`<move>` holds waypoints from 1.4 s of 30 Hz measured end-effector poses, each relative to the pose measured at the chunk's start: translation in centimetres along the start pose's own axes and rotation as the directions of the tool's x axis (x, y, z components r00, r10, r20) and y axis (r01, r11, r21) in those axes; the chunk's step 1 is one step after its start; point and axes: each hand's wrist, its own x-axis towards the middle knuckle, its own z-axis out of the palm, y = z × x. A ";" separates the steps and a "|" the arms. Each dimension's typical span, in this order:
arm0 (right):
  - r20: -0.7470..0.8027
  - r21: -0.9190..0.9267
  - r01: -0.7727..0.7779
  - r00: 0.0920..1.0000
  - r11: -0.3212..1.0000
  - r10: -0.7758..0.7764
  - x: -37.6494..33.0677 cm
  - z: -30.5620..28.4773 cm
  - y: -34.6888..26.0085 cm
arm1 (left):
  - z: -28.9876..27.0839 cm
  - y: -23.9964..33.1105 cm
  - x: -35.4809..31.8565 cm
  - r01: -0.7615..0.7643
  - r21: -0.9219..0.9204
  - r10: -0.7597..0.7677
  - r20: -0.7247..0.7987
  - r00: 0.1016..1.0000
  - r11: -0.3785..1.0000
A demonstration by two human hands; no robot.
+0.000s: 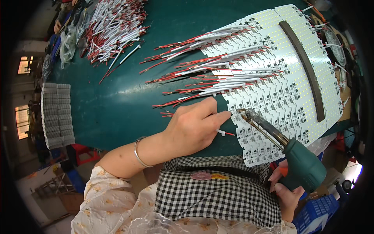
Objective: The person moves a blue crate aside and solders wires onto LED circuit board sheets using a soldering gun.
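Note:
My left hand (193,126) is closed, its index finger pointing at the near left edge of a sheet of white circuit boards (269,105). A red-and-white wire (223,133) sticks out from under its fingers; most of it is hidden by the hand. My right hand (288,195) grips the handle of a green soldering gun (304,165). Its metal tip (243,113) is over the board edge, just right of my left fingertip. Several bundles of red-and-white wires (233,80) lie across the board's left edge, beyond my left hand.
A large pile of red-and-white wires (117,27) lies at the far left of the green table (113,105). A dark bar (304,70) rests across the boards. Grey ribbed strips (57,115) stand at the left table edge. Solder wire (335,46) lies beyond the boards at right.

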 end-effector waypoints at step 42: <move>0.035 -0.031 -0.020 0.999 0.999 0.021 -0.6 -0.8 -0.2 | 0.4 -0.6 0.1 0.017 -0.148 -0.016 0.007 1.000 0.989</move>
